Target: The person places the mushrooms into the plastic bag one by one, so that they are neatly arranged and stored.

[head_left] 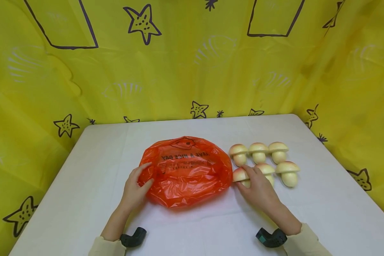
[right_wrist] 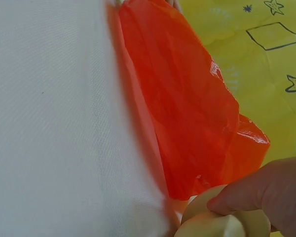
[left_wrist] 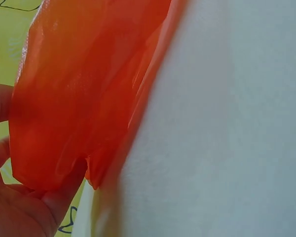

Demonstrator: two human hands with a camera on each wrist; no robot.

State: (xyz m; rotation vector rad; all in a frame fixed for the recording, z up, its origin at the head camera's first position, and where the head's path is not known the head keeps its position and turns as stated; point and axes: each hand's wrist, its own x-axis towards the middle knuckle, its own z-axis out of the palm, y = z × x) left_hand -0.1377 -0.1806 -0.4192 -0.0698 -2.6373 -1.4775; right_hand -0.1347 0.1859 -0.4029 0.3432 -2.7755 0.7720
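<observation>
A translucent red plastic bag [head_left: 185, 186] lies spread on the table, its mouth held wide and mirrored lettering showing inside. My left hand [head_left: 135, 188] holds the bag's left edge, thumb at the near side and fingers round the rim. At the bag's right edge, my right hand [head_left: 260, 190] grips a toy mushroom [head_left: 239, 174] with a pinkish-cream cap and pale stem. In the right wrist view the thumb presses on this mushroom [right_wrist: 204, 228], close against the bag. Another mushroom [head_left: 265, 169] is partly hidden behind the right hand.
Three mushrooms stand in a back row, the middle one [head_left: 259, 152] close between its neighbours. One more mushroom [head_left: 288, 174] is at the front right. The white-covered table [head_left: 92, 170] meets a yellow patterned curtain [head_left: 179, 78] behind. Dark wrist devices sit at both cuffs.
</observation>
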